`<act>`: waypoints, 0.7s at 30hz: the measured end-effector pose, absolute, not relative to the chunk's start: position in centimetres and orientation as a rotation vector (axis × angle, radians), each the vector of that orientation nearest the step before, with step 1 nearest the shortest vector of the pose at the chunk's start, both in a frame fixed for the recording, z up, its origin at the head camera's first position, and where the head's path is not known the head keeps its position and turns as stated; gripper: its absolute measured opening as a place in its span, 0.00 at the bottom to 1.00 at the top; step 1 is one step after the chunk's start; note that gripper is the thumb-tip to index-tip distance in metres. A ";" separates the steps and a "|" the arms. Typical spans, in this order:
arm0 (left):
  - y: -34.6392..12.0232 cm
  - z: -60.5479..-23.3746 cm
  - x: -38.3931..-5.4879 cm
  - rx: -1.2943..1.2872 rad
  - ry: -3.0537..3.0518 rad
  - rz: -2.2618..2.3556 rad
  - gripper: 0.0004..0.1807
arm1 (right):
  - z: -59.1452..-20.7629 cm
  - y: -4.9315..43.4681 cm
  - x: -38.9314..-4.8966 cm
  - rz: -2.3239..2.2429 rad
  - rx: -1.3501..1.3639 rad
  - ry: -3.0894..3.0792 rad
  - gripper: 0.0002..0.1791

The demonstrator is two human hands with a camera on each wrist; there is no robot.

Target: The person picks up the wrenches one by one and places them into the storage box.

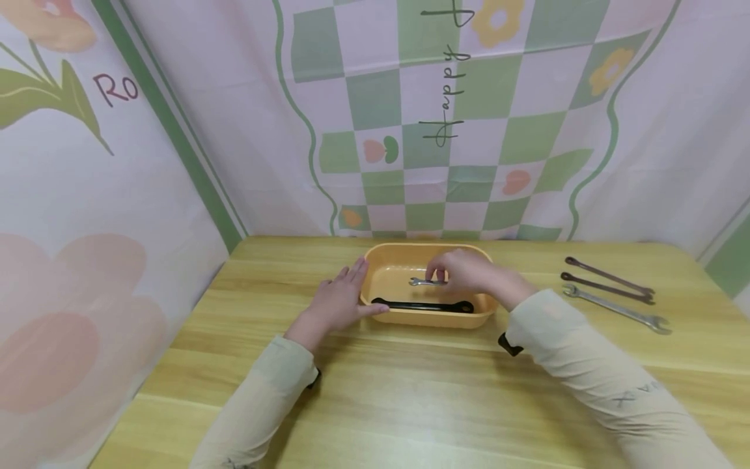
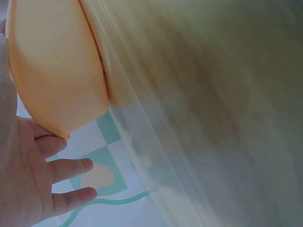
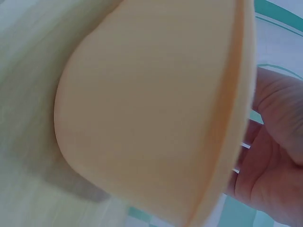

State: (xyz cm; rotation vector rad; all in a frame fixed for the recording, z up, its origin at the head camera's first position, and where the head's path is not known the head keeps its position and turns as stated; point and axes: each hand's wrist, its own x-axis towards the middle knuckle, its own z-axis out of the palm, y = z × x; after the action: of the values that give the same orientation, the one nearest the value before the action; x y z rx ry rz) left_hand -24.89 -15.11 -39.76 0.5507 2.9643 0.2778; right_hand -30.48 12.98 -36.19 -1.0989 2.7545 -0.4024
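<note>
A yellow-orange plastic basin (image 1: 433,319) stands on the table. My left hand (image 1: 336,303) rests on its left end, fingers straight and spread, thumb lying over the front rim. The left wrist view shows that hand (image 2: 28,175) against the basin's outer side (image 2: 57,71). Inside the basin, my right hand (image 1: 463,270) pinches a small silver open-end wrench (image 1: 418,282); its far end is hidden by the fingers. A black wrench (image 1: 422,305) lies along the basin's front wall. In the right wrist view the basin's wall (image 3: 147,109) hides the fingertips of the right hand (image 3: 274,161).
To the right on the wooden table (image 1: 375,404) lie a silver open-end wrench (image 1: 615,308) and two dark wrenches, the farther (image 1: 609,275) and the nearer (image 1: 606,288). A patterned cloth (image 1: 375,98) hangs behind the table's back edge.
</note>
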 end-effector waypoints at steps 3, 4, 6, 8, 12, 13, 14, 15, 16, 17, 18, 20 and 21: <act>-15.0 -39.8 -25.0 0.554 2.963 0.272 0.61 | -36.4 12.8 -30.4 -0.409 -1.068 2.747 0.10; -15.0 -39.8 -25.0 0.554 2.964 0.271 0.61 | -36.4 12.7 -30.4 -0.408 -1.055 2.743 0.10; -14.9 -39.8 -25.1 0.549 2.961 0.269 0.61 | -36.4 12.5 -30.2 -0.410 -1.027 2.734 0.10; -14.9 -39.7 -25.1 0.544 2.962 0.269 0.61 | -36.5 12.3 -30.1 -0.411 -0.997 2.726 0.09; -14.9 -39.6 -25.0 0.541 2.959 0.261 0.60 | -37.0 11.9 -30.1 -0.425 -0.967 2.715 0.10; -14.9 -39.6 -25.0 0.539 2.957 0.260 0.60 | -37.2 11.9 -30.2 -0.426 -0.967 2.717 0.10; -14.9 -39.7 -24.9 0.538 2.954 0.260 0.60 | -37.5 11.8 -30.2 -0.431 -0.970 2.715 0.11; -14.9 -39.7 -24.9 0.537 2.953 0.260 0.61 | -37.7 11.8 -30.3 -0.435 -0.974 2.712 0.11; -14.9 -39.7 -24.9 0.536 2.951 0.262 0.61 | -37.8 11.8 -30.4 -0.437 -0.977 2.711 0.12; -14.9 -39.7 -24.9 0.536 2.951 0.262 0.61 | -38.0 11.7 -30.5 -0.440 -0.981 2.710 0.13; -14.9 -39.7 -24.9 0.537 2.952 0.262 0.61 | -38.0 11.7 -30.5 -0.441 -0.983 2.709 0.13; -14.9 -39.7 -24.9 0.539 2.956 0.253 0.61 | -38.1 11.6 -30.6 -0.447 -1.004 2.706 0.14; -14.9 -39.7 -24.9 0.539 2.957 0.250 0.61 | -38.1 11.6 -30.6 -0.445 -1.012 2.706 0.14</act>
State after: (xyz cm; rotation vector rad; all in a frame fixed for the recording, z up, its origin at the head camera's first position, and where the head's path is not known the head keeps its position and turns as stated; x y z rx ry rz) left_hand -24.90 -14.91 -39.69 0.5395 2.9574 0.2499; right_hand -30.57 11.57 -38.12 -1.0125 2.7057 -0.4451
